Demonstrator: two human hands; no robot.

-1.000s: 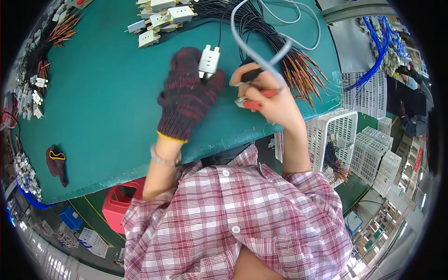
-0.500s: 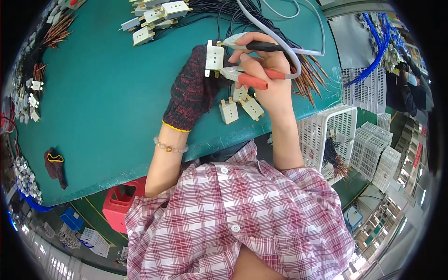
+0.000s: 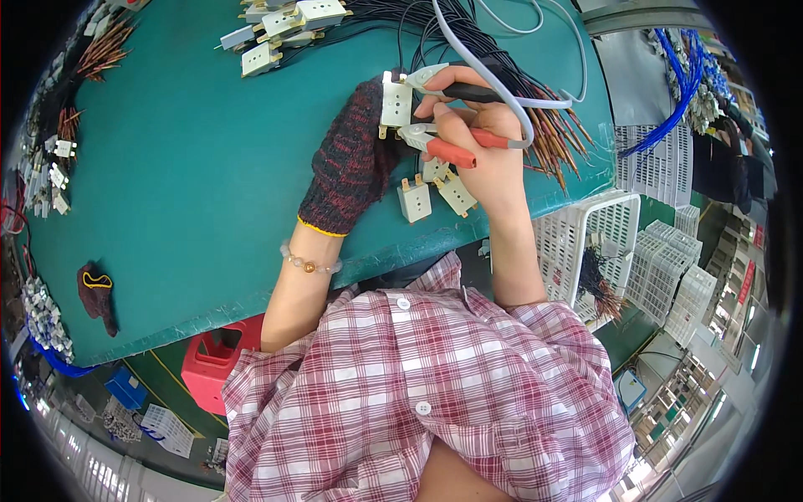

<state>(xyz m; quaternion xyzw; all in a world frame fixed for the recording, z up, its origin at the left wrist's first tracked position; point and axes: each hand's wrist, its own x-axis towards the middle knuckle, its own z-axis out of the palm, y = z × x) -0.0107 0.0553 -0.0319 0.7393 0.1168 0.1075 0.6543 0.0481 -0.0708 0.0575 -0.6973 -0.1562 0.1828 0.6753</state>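
Note:
My left hand point(image 3: 345, 163), in a dark knitted glove with a yellow hem, grips a white rectangular block point(image 3: 396, 104) with small holes and brass tabs. My bare right hand point(image 3: 492, 159) is closed around two alligator clips. The jaws of the black-handled clip point(image 3: 428, 77) are at the block's top tab. Those of the red-handled clip point(image 3: 447, 149) are at its lower end; whether either bites on a tab I cannot tell. Just below the hands, a few similar white blocks point(image 3: 414, 201) lie on the table near its front edge.
Black wires point(image 3: 544, 117) with copper-coloured ends lie behind my right hand, and a grey cable point(image 3: 481, 63) loops over it. More white blocks point(image 3: 322, 12) are piled at the back. A dark glove point(image 3: 95, 293) rests at left. White baskets point(image 3: 577, 247) stand right of the green table point(image 3: 209, 167).
My left hand and the white block have shifted slightly to the right. The clips have moved only a little and stay at the block's two ends.

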